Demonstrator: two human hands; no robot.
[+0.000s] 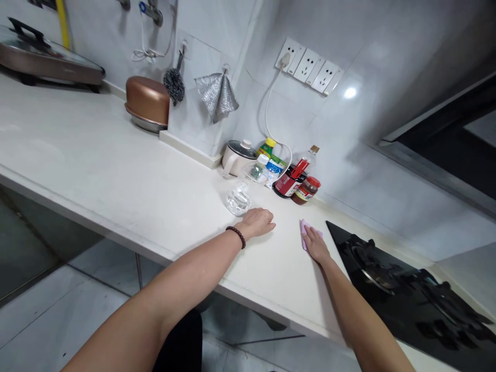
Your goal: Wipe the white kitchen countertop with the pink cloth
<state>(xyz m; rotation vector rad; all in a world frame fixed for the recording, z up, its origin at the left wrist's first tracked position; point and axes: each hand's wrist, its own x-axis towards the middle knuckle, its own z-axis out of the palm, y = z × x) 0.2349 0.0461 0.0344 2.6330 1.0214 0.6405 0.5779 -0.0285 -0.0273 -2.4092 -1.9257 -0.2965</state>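
Observation:
My right hand presses a pink cloth onto the white countertop, just left of the black gas hob. Its fingers lie over the cloth, whose edges show around them. Farther left, my left hand, with a dark beaded bracelet at the wrist, is low over the counter with its fingers curled in. Nothing shows in it, though the underside of the fingers is hidden. Right beside it, on the far left side, stands a clear glass container.
Along the wall stand a cream pot with a glass lid, a dark red-labelled jar, a red-lidded jar and other bottles. The gas hob lies right. A copper-coloured pot and an electric pan stand left.

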